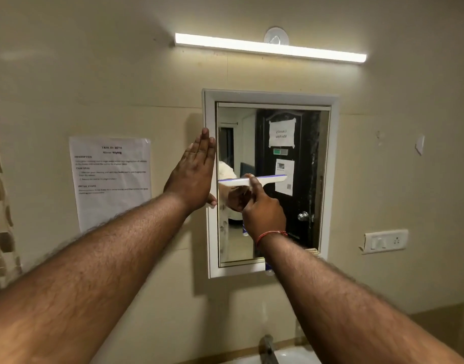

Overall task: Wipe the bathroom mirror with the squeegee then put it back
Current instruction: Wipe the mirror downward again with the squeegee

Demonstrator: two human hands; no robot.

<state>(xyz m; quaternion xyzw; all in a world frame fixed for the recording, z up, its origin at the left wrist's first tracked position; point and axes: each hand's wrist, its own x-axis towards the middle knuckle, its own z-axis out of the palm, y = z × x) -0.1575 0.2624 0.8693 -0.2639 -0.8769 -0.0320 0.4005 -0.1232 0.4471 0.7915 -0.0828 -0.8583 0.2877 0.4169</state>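
At nine o'clock hangs one notice (pixel 110 179). Next, my left hand (pixel 193 174) lies flat, fingers straight, pressed on the left edge of the one mirror (pixel 267 97) and holding nothing. At centre my right hand (pixel 262 211) curls round the one squeegee (pixel 271 178), its blade level on the glass at mid-height. I judge the wiping about half done: the lower glass and the return are left. One switch plate (pixel 384 241) sits at four o'clock.

Handle of squeegee (pixel 269 179) out of sight inside right hand (pixel 263 212)
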